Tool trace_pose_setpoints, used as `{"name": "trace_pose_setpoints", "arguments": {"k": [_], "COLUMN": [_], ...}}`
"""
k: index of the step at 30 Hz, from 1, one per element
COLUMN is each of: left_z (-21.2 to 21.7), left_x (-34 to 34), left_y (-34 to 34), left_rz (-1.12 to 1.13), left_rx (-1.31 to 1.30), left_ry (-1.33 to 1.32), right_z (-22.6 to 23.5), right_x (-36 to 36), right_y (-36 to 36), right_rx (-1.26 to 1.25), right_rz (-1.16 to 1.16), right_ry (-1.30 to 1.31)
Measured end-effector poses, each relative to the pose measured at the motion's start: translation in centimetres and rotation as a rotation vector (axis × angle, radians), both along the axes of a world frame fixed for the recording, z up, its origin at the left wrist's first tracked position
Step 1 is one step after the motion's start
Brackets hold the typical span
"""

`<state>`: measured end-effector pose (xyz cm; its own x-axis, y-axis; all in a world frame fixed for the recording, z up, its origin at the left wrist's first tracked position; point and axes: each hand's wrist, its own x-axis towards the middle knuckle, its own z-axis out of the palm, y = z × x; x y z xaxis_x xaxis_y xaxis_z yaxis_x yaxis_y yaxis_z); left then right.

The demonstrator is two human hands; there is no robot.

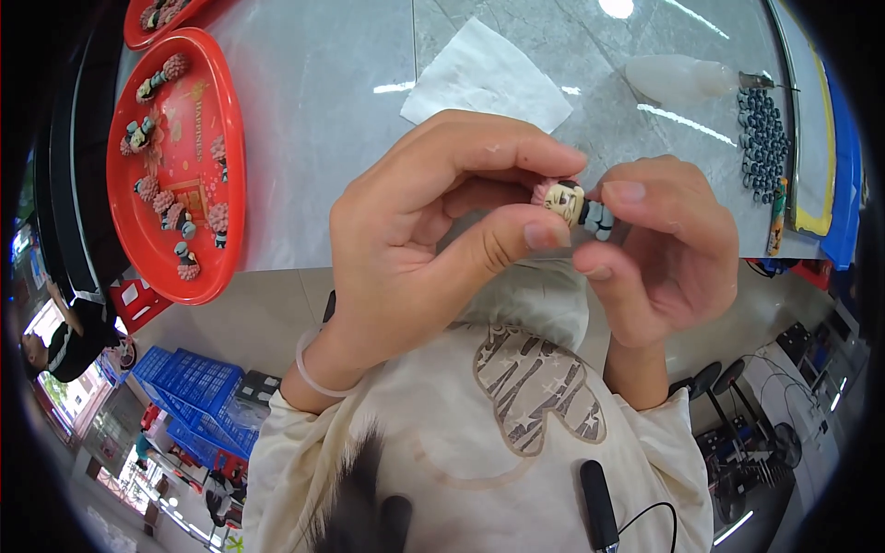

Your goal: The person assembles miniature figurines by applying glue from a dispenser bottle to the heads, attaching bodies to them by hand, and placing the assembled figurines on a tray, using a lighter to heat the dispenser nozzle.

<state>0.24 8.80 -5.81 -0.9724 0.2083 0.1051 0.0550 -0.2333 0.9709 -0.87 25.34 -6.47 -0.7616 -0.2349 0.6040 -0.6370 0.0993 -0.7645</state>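
A small toy figure [573,205] with a pale face, dark hair, a pink fuzzy back and a grey-blue body is pinched between both hands above the grey table edge. My left hand [433,230] grips its head end with thumb and fingers. My right hand [659,244] holds its body end between thumb and forefinger. A clear bracelet sits on my left wrist.
A red oval tray [207,138] with several similar small figures lies at the left, a second red tray [138,37] behind it. A white paper napkin [484,78], a pale plastic bag [678,78] and a pile of small dark pieces [763,143] lie farther back on the grey table [313,111].
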Motion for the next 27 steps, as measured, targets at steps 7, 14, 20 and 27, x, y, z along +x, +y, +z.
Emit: {"name": "trace_pose_setpoints", "arguments": {"k": [7, 14, 20, 27], "left_z": [-0.02, -0.01, 0.03, -0.03], "left_x": [-0.11, 0.00, -0.11, -0.01], "left_y": [-0.06, 0.12, -0.04, -0.05], "left_rz": [-0.012, 0.002, -0.018, -0.016], "left_rx": [-0.047, -0.037, -0.066, -0.092], "left_ry": [0.022, -0.008, -0.029, -0.011], "right_z": [-0.21, -0.02, -0.19, -0.27], "right_x": [0.02, 0.26, 0.09, -0.07], "right_y": [0.29, 0.31, 0.31, 0.35], "right_rx": [-0.020, -0.056, -0.046, -0.020], "right_rz": [-0.007, 0.002, 0.014, 0.015], "right_ry": [-0.061, -0.160, -0.129, -0.061]}}
